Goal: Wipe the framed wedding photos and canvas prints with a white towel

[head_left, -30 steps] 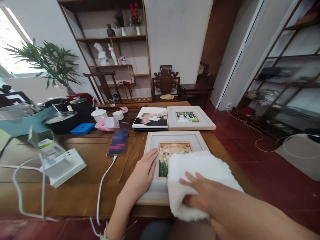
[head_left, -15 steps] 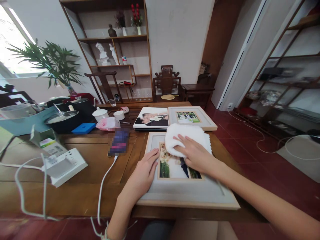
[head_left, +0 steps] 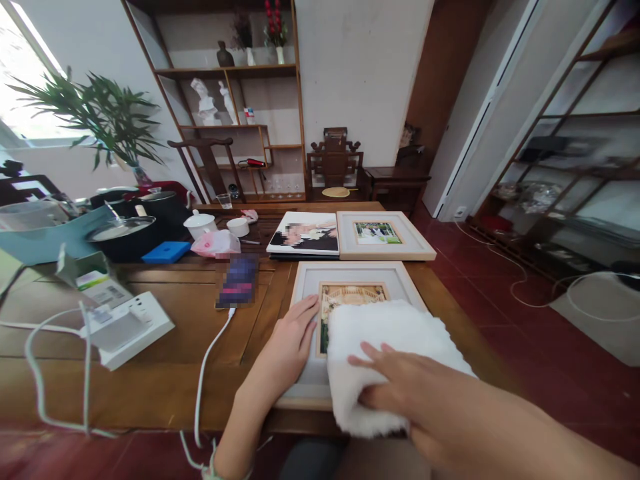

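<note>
A pale picture frame [head_left: 345, 275] with a photo lies flat on the wooden table [head_left: 165, 373] in front of me. My left hand [head_left: 290, 343] rests flat on its left border, fingers stretched out. My right hand [head_left: 407, 387] presses a fluffy white cloth [head_left: 380, 333] onto the near part of the frame, fingers spread on top of the cloth. The cloth hides most of the photo and the frame's near right corner.
Two more framed pictures [head_left: 383, 235] lie beyond the frame. A phone [head_left: 237, 283] with a white cable [head_left: 203, 380] lies to the left. A white power strip [head_left: 125, 327], a blue box [head_left: 167, 252], pots [head_left: 125, 233] and cups [head_left: 200, 225] crowd the left side. The red floor lies right.
My right hand pushed the cloth up to the frame's far edge, then dragged it back to the near edge. My left hand stayed on the left border.
</note>
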{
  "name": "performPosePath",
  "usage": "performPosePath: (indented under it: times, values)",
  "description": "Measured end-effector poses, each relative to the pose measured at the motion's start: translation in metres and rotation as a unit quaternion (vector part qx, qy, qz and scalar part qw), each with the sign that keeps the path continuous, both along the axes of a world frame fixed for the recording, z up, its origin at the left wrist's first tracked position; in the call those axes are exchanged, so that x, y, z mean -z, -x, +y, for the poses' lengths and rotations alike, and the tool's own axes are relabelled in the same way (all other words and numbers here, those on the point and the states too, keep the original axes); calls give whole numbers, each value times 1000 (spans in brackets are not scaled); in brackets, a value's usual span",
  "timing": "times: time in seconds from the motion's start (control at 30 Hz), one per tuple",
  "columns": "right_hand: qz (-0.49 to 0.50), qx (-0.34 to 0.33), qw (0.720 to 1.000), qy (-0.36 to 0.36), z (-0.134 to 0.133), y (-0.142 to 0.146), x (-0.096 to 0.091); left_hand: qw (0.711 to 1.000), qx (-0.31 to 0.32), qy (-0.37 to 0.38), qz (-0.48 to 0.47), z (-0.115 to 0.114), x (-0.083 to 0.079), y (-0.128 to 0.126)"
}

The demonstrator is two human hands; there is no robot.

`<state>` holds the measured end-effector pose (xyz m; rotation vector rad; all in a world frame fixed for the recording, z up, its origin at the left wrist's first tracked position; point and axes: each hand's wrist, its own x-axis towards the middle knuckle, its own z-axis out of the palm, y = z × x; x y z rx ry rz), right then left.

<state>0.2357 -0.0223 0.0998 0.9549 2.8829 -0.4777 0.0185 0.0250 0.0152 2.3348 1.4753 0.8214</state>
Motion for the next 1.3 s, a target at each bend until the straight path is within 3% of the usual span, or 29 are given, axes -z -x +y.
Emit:
performPosePath:
  times: [0.1,0.2,0.3,0.43,0.6,0.7,0.8,0.9,1.1,1.2,1.3]
  values:
    - [4,8,1000,9,-16,0,-12,1000,-2,-4,-7,0,0,0]
    - [28,21,999,14,-11,0,-1,1000,-2,1,-9,0,1,1]
    - [62,34,997,-21,11,-4,26,1000,-2,6,-2,0,1,1]
    - [73,65,988,-121,54,-10,53,1000,-4,16,1,0,-1,0]
    - [62,85,975,-193,104,-1,53,1000,-4,18,-5,-1,-3,-1]
    - [54,78,976,-197,114,9,52,1000,-6,15,-11,-1,-3,-1]
    - [52,60,983,-167,100,15,53,1000,-6,17,-15,-1,-2,0]
    - [58,33,992,-103,65,14,49,1000,-6,25,-6,-1,-1,0]
    - [30,2,1000,-3,-7,6,8,1000,0,25,7,-2,-1,1]
    - [28,16,999,9,-15,2,-1,1000,3,21,6,-1,-1,1]
    - [51,49,997,11,1,-2,13,1000,1,23,10,-1,-1,1]
